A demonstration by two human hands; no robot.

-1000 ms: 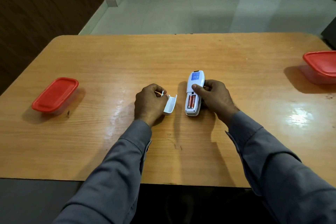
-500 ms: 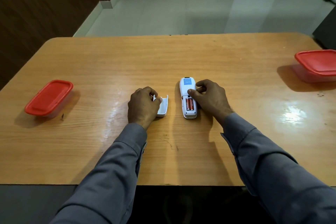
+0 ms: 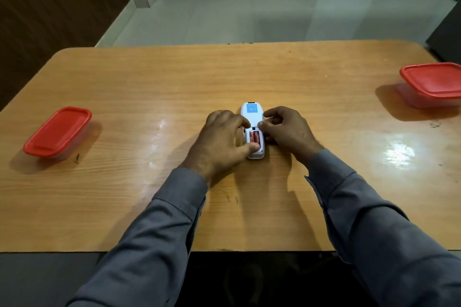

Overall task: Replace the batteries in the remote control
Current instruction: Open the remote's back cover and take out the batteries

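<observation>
Now my two hands meet over the white remote control [image 3: 252, 117], which lies face down near the middle of the table [image 3: 154, 77], its long axis running away from me. Its battery bay is uncovered, and two red batteries [image 3: 254, 136] sit side by side inside it. My left hand [image 3: 220, 143] curls in from the left: the thumb presses at the near end of the bay, touching the batteries, while the forefinger hooks over the remote's left edge farther up. Whether it truly grips a battery I cannot tell. My right hand [image 3: 287, 132] is curled against the remote's right edge, thumb tip on the back just above the bay, fingers bent along the side and steadying the body. The battery cover is not visible from here; if it lies under my left hand, I cannot tell. A red-lidded container [image 3: 58, 131] stands near the table's left edge, well apart from my hands, and another red-lidded container [image 3: 434, 83] sits at the far right, partly cut off by the frame. Between each container and my hands lies a broad stretch of bare wood, and more of it runs beyond the remote toward the far edge. The near edge crosses under my grey sleeves [image 3: 169, 219], with both forearms reaching over it. Past the far edge is pale tiled floor [image 3: 249, 7].
</observation>
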